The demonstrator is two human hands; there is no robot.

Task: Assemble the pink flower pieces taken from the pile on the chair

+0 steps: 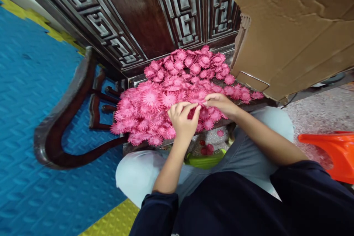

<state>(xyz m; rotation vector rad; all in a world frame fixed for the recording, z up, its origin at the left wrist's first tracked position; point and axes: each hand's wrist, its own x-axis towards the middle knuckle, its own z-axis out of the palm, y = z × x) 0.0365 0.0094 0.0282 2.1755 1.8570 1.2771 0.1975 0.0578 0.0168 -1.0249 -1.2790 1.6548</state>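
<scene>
A big heap of pink fabric flower pieces covers the seat of a dark carved wooden chair. My left hand and my right hand meet over the near edge of the heap. Both pinch the same pink flower piece between their fingertips. My knees in pale trousers sit just under the seat edge.
A large cardboard box stands at the right, against the chair back. An orange plastic object lies on the floor at far right. A green container with a few pink pieces rests between my legs. Blue and yellow foam mats cover the floor left.
</scene>
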